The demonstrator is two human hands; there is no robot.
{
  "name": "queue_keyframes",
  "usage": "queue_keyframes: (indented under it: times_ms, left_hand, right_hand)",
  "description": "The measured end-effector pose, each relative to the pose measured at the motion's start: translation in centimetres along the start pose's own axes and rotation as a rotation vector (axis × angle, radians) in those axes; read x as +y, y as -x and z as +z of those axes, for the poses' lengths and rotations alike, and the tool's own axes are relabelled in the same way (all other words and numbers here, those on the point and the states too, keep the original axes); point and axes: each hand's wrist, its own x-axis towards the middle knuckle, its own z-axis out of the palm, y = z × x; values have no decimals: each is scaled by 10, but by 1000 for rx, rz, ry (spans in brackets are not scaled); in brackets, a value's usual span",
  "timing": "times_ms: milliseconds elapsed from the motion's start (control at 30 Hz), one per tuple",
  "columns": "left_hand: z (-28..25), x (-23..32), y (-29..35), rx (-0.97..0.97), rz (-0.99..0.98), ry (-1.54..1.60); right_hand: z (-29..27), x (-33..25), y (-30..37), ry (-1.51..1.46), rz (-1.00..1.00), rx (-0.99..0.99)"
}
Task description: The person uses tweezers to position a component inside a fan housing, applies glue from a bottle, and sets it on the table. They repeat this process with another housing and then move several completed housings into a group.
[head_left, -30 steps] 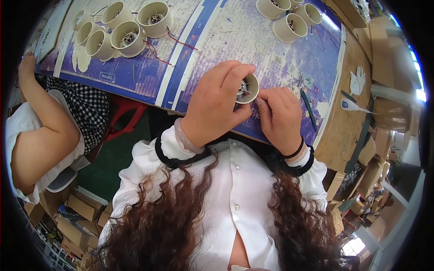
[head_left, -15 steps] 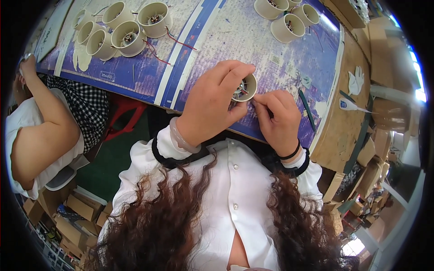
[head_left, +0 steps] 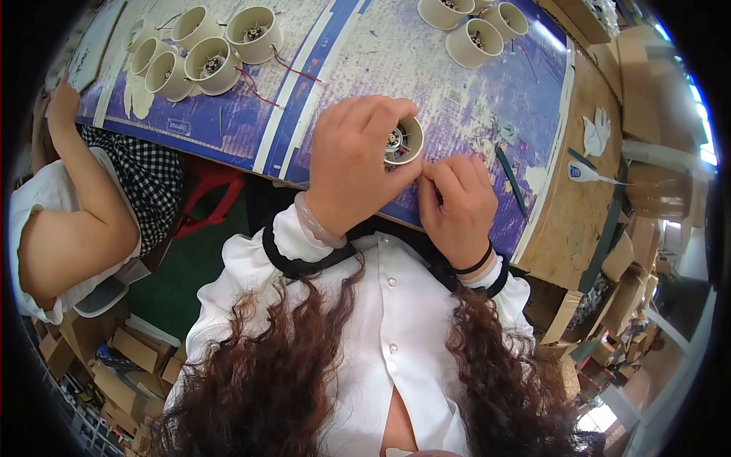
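My left hand [head_left: 352,156] is wrapped round a cream cup-shaped housing [head_left: 415,142], tilted so its open mouth shows. Inside sits a small round motor [head_left: 394,140], partly covered by my fingers. Close against the housing's right side is my right hand [head_left: 458,194], thumb and forefinger pinched together. Whatever lies in that pinch is too small or hidden to make out. Both hands are over the front edge of a worn blue-and-white table [head_left: 365,72].
Several like housings [head_left: 212,67] with red and dark wires stand at the far left; more housings [head_left: 474,44] stand far right. A green thin tool [head_left: 512,183], white glove [head_left: 596,133] and white bottle with a long nozzle [head_left: 585,172] lie rightward. A co-worker's arm [head_left: 72,145] is left.
My hands and the housing have shifted slightly left. The left hand has turned a little on the housing. The co-worker's arm at the left has moved.
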Motion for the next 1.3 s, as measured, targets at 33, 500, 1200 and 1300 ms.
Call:
queue_keyframes:
  times_ms: [33,500,1200,1300]
  left_hand:
    - [0,1,0,24,4,-38]
    - [10,-1,2,24,-6,-9]
    - [1,2,5,44,-13,-61]
    - [4,0,5,55,-8,-47]
  right_hand:
    - [-1,-1,-1,2,-12,-4]
    - [-3,4,2,-30,36,-27]
    - [-81,35,-16,-146,208,33]
    - [-46,46,-11,-411,249,20]
